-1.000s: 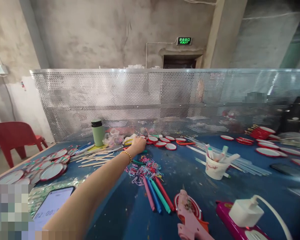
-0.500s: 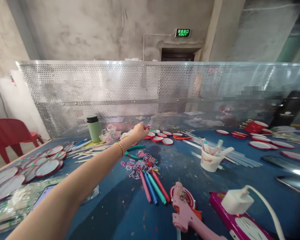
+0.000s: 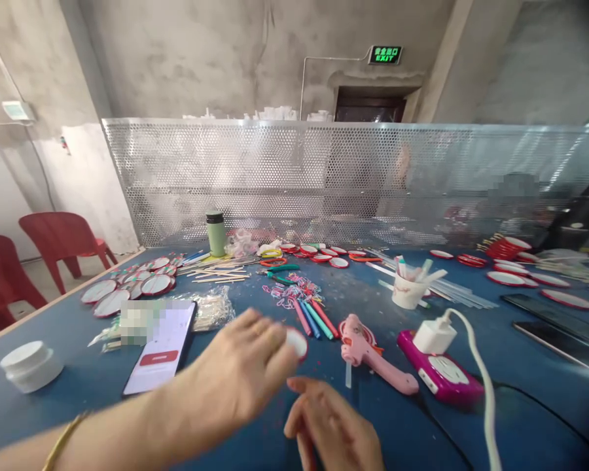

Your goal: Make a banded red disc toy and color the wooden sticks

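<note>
Holding, as far as the blur allowed one to judge, a small red-rimmed disc (image 3: 297, 344) at its fingertips, the left hand (image 3: 243, 366) hung back-upward over the near middle of the table. Its fingers were drawn close together and hid the disc's left part, so the exact grip could not be told. Just right and nearer, the right hand (image 3: 334, 425) had loosely curled fingers, with a narrow gap at the thumb and nothing visible in them. A light pinch on the rim, sparing the white face, would probably have suited so flat a piece; keeping both wrists clear of the pink glue gun (image 3: 377, 366) on the right, whose tip might have been hot, also seemed wise.

The blue tabletop (image 3: 397, 432) was crowded. Beyond the hands lay four coloured sticks (image 3: 314, 319), a heap of tiny loops (image 3: 294, 291) and pliers (image 3: 281, 277). To the left were a lit phone (image 3: 164, 347), a white jar (image 3: 29, 366) and overlapping discs (image 3: 157, 284); to the right, a purple power strip (image 3: 451, 376) and a paper cup (image 3: 406, 294) of pens. A perforated metal screen (image 3: 255, 163) edged the far side, before a bare grey wall (image 3: 201, 59) with a green exit sign (image 3: 385, 55). Red chairs (image 3: 61, 242) stood far left.
</note>
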Demonstrator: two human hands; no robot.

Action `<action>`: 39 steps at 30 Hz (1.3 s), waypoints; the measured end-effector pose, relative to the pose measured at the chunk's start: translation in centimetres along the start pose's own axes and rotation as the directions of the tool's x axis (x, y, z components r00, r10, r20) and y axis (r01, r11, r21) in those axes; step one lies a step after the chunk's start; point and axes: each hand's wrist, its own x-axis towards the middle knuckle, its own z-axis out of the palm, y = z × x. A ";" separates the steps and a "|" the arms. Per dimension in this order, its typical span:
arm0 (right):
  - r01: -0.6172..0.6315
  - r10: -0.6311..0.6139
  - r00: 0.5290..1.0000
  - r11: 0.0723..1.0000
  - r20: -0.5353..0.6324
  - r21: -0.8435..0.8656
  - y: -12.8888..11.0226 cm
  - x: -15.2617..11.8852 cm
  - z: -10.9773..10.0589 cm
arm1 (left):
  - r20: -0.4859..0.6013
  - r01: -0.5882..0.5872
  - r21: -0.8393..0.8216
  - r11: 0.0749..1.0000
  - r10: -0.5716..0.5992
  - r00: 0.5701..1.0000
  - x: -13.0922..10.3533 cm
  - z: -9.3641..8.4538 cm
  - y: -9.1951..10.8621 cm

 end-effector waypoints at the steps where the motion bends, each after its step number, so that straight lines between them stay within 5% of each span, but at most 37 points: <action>1: -0.140 0.131 0.989 0.975 0.061 0.175 -0.4 0.3 0.0 | -0.014 -0.038 0.027 0.999 0.039 0.999 -1.6 -0.1 1.3; 4: -0.304 0.244 0.947 0.891 0.209 0.336 -1.7 1.1 0.6 | -0.076 -0.057 0.149 0.987 0.068 0.995 -4.6 0.2 3.4; 8: -0.340 0.298 0.939 0.877 0.171 0.340 -3.1 2.9 1.6 | -0.095 -0.092 0.179 0.980 0.110 0.989 -5.5 0.6 2.6; 10: -0.305 0.304 0.951 0.906 0.052 0.293 -3.5 4.2 1.4 | -0.151 0.027 0.087 0.996 -0.013 0.988 -5.3 0.5 1.3; 12: -0.281 0.293 0.955 0.939 -0.037 0.197 -3.8 5.3 1.0 | -0.165 0.313 -0.136 0.940 -0.333 0.928 -4.8 0.4 -0.2; 14: -0.257 0.265 0.962 0.961 -0.069 0.103 -3.9 5.9 0.6 | -0.020 0.548 -0.467 0.694 -0.627 0.778 -4.0 0.8 -1.4; 16: -0.235 0.236 0.970 0.972 -0.060 0.017 -3.8 5.9 0.4 | 0.335 0.670 -0.681 0.294 -0.689 0.643 -3.3 1.8 -2.0; 18: -0.229 0.229 0.973 0.970 -0.020 -0.083 -3.7 5.8 0.4 | 0.573 0.675 -0.738 -0.024 -0.550 0.607 -3.0 3.1 -2.0; 20: -0.198 0.210 0.977 0.955 0.034 -0.221 -4.0 6.1 0.1 | 0.593 0.617 -0.767 -0.177 -0.564 0.575 -3.2 4.3 -1.9; 23: -0.004 0.015 1.000 0.852 0.018 -0.523 -5.7 8.3 -0.5 | 0.533 0.611 -0.778 -0.149 -0.673 0.513 -4.1 5.3 -2.4; 24: 0.047 -0.080 0.997 0.742 -0.019 -0.669 -6.5 9.5 -0.6 | 0.526 0.636 -0.762 -0.122 -0.689 0.498 -4.4 5.4 -2.7; 26: 0.088 -0.157 0.987 0.348 0.035 -0.933 -7.8 12.4 -0.6 | 0.541 0.695 -0.714 -0.086 -0.698 0.469 -4.9 5.8 -3.3; 27: 0.106 -0.129 0.989 0.286 0.072 -0.952 -8.2 13.9 -0.5 | 0.556 0.718 -0.691 -0.082 -0.694 0.457 -5.1 6.0 -3.5; 32: 0.123 0.150 0.979 0.120 0.141 -0.985 -7.1 19.2 0.9 | 0.599 0.777 -0.627 -0.064 -0.676 0.428 -5.9 7.4 -3.6; 39: 0.122 0.299 0.949 -0.044 0.103 -0.992 -4.5 19.5 1.3 | 0.587 0.804 -0.594 0.000 -0.684 0.434 -6.0 7.7 -3.5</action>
